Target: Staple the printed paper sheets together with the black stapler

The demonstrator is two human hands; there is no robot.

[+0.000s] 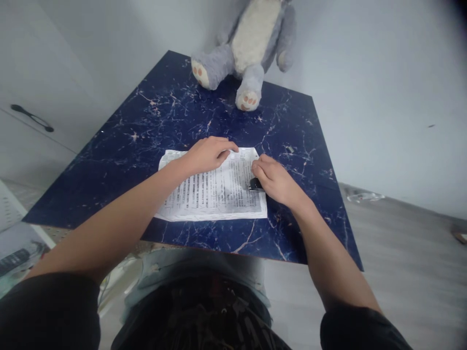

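Observation:
A thick stack of printed paper [219, 194] lies on the dark blue marbled table, its pages slightly wavy at the edges. My left hand [209, 154] rests over the far part of the top sheet, fingers stretched out and loosely curved, holding nothing. At the stack's right edge, my right hand [272, 177] is closed around a small black stapler [256, 184]. Its metal end pokes out over the print below my fingers; most of its body is hidden in my palm. I cannot tell whether sheets sit between its jaws.
A grey and cream plush toy [251, 43] sits at the back of the table [292, 131]. To the left are a white cabinet with a black handle [32, 118] and a white shelf unit [18, 209]. Clear plastic [365, 197] lies on the floor at right.

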